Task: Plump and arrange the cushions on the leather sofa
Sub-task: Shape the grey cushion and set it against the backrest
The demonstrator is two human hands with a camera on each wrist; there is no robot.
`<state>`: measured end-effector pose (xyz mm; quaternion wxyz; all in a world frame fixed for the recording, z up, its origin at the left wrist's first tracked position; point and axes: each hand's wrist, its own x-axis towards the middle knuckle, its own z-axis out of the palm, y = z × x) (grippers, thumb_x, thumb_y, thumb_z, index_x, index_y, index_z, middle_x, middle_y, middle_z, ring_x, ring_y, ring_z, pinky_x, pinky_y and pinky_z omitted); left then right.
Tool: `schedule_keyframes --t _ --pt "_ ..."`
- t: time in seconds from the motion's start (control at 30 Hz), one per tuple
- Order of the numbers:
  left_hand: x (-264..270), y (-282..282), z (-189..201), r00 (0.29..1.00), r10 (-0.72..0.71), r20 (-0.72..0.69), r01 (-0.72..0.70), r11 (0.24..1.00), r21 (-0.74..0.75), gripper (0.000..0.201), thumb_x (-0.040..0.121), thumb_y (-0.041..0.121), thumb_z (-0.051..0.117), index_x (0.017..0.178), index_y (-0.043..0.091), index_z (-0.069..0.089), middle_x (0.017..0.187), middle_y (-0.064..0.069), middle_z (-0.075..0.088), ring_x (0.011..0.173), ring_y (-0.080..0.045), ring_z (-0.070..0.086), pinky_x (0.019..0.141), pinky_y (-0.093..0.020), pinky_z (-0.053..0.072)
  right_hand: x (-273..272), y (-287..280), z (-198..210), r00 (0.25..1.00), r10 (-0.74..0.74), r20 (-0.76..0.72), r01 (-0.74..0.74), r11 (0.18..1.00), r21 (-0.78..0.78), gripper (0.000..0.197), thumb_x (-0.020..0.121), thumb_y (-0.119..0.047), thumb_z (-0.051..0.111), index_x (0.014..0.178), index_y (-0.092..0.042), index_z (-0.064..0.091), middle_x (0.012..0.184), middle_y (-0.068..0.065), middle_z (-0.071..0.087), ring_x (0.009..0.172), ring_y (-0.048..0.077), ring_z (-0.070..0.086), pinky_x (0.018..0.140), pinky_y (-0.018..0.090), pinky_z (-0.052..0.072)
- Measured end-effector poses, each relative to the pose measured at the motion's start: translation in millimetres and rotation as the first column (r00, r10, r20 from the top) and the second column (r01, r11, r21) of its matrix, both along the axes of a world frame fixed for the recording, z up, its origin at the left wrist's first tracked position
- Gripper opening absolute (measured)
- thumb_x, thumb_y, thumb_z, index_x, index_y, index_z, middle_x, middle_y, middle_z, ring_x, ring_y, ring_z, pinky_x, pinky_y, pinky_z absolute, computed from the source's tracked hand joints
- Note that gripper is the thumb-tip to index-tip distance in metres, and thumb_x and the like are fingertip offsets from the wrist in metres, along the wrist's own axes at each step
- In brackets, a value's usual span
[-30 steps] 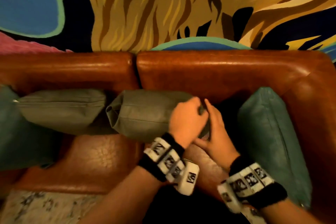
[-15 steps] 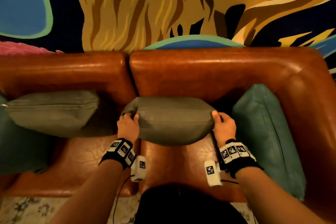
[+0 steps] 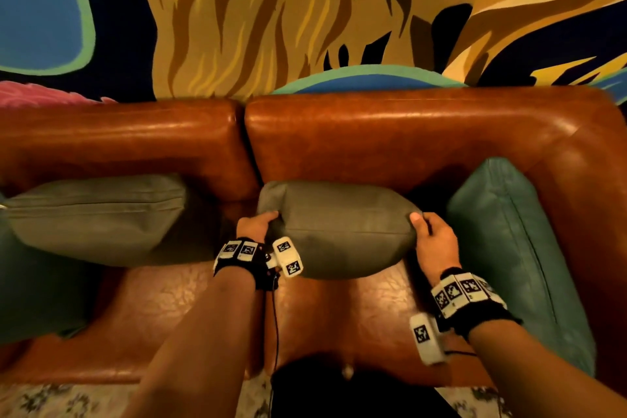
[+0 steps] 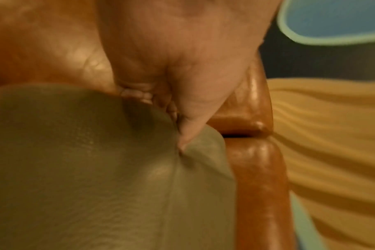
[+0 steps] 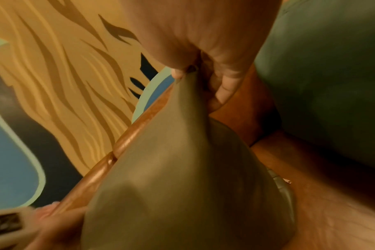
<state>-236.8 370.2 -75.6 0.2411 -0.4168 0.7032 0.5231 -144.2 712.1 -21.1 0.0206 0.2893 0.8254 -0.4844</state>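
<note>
An olive-grey cushion stands on edge against the backrest of the brown leather sofa, over its right seat. My left hand grips the cushion's left end, thumb pressed into the fabric. My right hand pinches the right corner between thumb and fingers. A second olive-grey cushion leans on the backrest to the left. A teal leather cushion stands against the right armrest.
Another teal cushion lies at the far left of the seat. A bright painted wall rises behind the sofa. A patterned rug shows below the seat's front edge. Bare seat leather lies in front of the held cushion.
My hands went from meeting at the cushion's right end to gripping both ends. The cushion shifted right, away from the left cushion, and now stands fuller against the backrest.
</note>
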Motion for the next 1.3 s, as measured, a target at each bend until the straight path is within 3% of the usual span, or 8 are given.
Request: schedule_keyframes --t 0.13,0.27,0.4,0.6,0.77,0.97,1.2,1.3 --pt "11.9 14.3 75.7 0.963 0.028 -0.267 0.031 0.976 0.215 0.023 0.076 0.021 0.08 0.08 0.006 0.064 0.067 -0.007 0.064 0.057 -0.019 0.058 0.047 -0.021 0.046 -9.5 29.9 2.4 0.98 -0.198 -0.008 0.198 0.979 0.051 0.031 0.101 -0.03 0.052 0.1 -0.002 0.065 0.097 0.022 0.067 0.095 0.037 0.061 0.081 0.04 0.044" --pt "36.8 19.0 105.1 0.888 0.066 -0.456 0.116 0.926 0.36 0.013 0.091 0.023 0.07 0.092 0.011 0.065 0.099 -0.015 0.074 0.088 -0.022 0.071 0.079 -0.034 0.058 -11.3 34.9 20.8 0.931 -0.359 -0.07 0.359 0.933 -0.011 0.037 0.105 -0.034 0.041 0.107 -0.001 0.059 0.099 0.013 0.058 0.094 0.023 0.052 0.079 0.031 0.035" --pt "42.6 19.7 87.3 0.891 -0.035 -0.453 0.017 0.999 -0.044 0.045 0.082 0.049 0.069 0.072 0.007 0.055 0.079 -0.018 0.064 0.079 -0.03 0.063 0.086 -0.051 0.053 -5.2 13.4 27.4 0.94 -0.32 -0.115 0.32 0.947 -0.022 0.038 0.106 -0.035 0.038 0.1 -0.003 0.056 0.092 0.01 0.056 0.087 0.022 0.049 0.074 0.026 0.03" --pt "61.1 37.8 88.4 0.772 -0.538 -0.338 0.258 0.751 -0.607 0.033 0.096 0.025 0.061 0.073 0.007 0.047 0.073 -0.02 0.059 0.08 -0.042 0.061 0.069 -0.04 0.039 14.7 20.4 25.5 0.993 -0.095 -0.07 0.096 0.995 0.018 0.042 0.099 -0.042 0.053 0.08 -0.006 0.053 0.068 0.004 0.053 0.064 0.015 0.046 0.061 0.033 0.033" --pt "63.6 38.6 93.9 0.75 -0.652 -0.108 0.417 0.594 -0.688 0.025 0.097 0.024 0.06 0.089 0.001 0.055 0.092 -0.026 0.067 0.091 -0.046 0.064 0.074 -0.045 0.049 28.7 35.9 16.6 0.967 -0.249 -0.054 0.252 0.966 0.056 0.034 0.098 -0.037 0.057 0.085 -0.005 0.058 0.078 0.011 0.059 0.081 0.029 0.056 0.072 0.03 0.034" --pt "59.2 18.9 86.8 0.785 -0.608 0.119 0.511 0.527 -0.679 0.033 0.096 0.034 0.061 0.099 0.002 0.061 0.103 -0.023 0.068 0.101 -0.043 0.064 0.075 -0.039 0.046 43.5 -5.9 23.0 0.982 -0.043 -0.182 0.071 0.986 0.151 0.03 0.098 -0.033 0.057 0.078 -0.014 0.046 0.073 0.003 0.051 0.071 0.022 0.049 0.066 0.032 0.034" --pt "53.8 -1.5 68.1 0.978 -0.205 0.049 0.21 0.922 -0.326 0.037 0.093 0.029 0.064 0.111 -0.003 0.068 0.11 -0.022 0.07 0.1 -0.036 0.066 0.086 -0.039 0.05 56.9 -19.2 15.6 0.985 0.093 -0.148 -0.069 0.985 0.158 0.025 0.098 -0.034 0.057 0.082 -0.018 0.046 0.078 0.003 0.052 0.072 0.021 0.051 0.069 0.036 0.041" --pt "55.2 1.0 60.8 0.997 0.074 -0.032 -0.073 0.997 0.028 0.042 0.092 0.013 0.065 0.131 0.001 0.057 0.117 -0.014 0.063 0.082 -0.023 0.063 0.07 -0.027 0.058 50.2 -15.2 17.8 0.985 0.092 -0.148 -0.069 0.986 0.153 0.024 0.098 -0.034 0.056 0.083 -0.018 0.046 0.081 0.004 0.053 0.075 0.022 0.052 0.07 0.038 0.043"
